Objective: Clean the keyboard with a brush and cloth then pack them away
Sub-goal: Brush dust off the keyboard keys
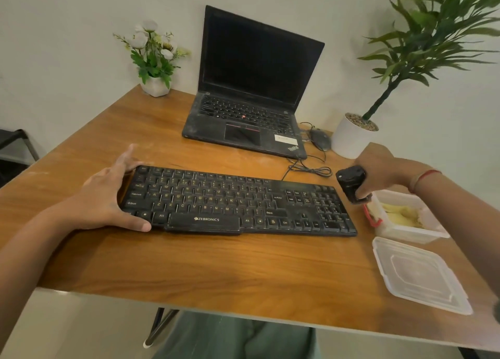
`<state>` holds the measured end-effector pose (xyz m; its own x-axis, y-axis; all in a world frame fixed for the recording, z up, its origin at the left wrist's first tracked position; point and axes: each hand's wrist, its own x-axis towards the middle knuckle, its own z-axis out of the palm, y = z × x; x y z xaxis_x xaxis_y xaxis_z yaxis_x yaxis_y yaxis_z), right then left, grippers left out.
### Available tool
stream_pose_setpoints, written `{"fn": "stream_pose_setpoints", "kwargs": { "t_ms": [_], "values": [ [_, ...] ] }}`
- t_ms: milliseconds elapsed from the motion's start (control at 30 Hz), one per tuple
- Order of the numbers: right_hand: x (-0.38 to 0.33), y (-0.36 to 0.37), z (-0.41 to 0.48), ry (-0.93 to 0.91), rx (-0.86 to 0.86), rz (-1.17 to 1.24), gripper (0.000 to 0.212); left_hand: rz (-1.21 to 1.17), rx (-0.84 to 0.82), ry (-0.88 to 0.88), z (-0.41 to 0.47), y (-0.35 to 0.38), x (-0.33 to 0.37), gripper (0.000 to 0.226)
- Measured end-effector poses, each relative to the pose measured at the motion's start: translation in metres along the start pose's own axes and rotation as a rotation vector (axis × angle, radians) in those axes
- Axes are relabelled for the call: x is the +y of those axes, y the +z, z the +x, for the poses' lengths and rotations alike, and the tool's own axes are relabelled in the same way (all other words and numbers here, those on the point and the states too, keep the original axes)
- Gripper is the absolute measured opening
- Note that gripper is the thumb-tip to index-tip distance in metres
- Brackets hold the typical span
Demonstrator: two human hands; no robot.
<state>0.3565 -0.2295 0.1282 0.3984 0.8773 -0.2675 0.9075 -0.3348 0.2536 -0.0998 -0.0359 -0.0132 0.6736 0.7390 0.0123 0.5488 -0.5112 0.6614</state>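
A dusty black keyboard (238, 201) lies across the middle of the wooden table (216, 266). My left hand (108, 193) clasps its left end, thumb on the front edge and fingers over the back corner. My right hand (378, 169) hovers just past the keyboard's right end, above an open white plastic box (430, 232), and is closed around a black brush (351, 184) whose dark head points toward the keyboard. Inside the box lies a yellowish cloth (403, 214) beside something red (372, 218).
The box's clear lid (419, 274) lies at the table's front right. Behind the keyboard stands an open black laptop (251, 93), with a mouse (320, 139) and loose cable to its right. A white flower pot (155, 86) and a potted palm (351, 136) stand at the back.
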Motion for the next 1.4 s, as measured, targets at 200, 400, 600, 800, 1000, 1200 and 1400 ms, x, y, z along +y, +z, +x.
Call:
{"fn": "stream_pose_setpoints", "kwargs": {
  "t_ms": [200,400,600,800,1000,1200,1400],
  "values": [
    [-0.043,-0.012,-0.019,-0.193,0.003,0.377,0.029,0.004,0.003,0.0,-0.001,-0.001,0.001,0.143],
    [0.0,0.007,-0.001,-0.044,0.105,0.072,0.042,0.001,-0.019,-0.002,-0.002,-0.002,0.003,0.145],
    [-0.055,-0.022,-0.009,-0.148,-0.028,0.003,0.021,-0.001,-0.04,-0.01,-0.005,-0.004,0.008,0.155],
    [-0.185,-0.05,-0.002,-0.626,0.011,0.775,0.039,0.018,-0.037,-0.013,-0.005,-0.003,0.006,0.157],
    [-0.3,-0.047,0.03,-0.603,0.04,0.996,0.037,-0.019,0.001,0.013,-0.003,-0.003,0.005,0.156],
    [-0.332,-0.037,0.029,-0.601,0.01,0.883,0.02,-0.012,0.045,0.058,0.0,-0.003,0.001,0.133],
    [-0.31,-0.049,0.021,-0.631,-0.059,0.714,0.024,0.003,0.012,0.005,0.0,-0.002,0.001,0.152]
  ]
}}
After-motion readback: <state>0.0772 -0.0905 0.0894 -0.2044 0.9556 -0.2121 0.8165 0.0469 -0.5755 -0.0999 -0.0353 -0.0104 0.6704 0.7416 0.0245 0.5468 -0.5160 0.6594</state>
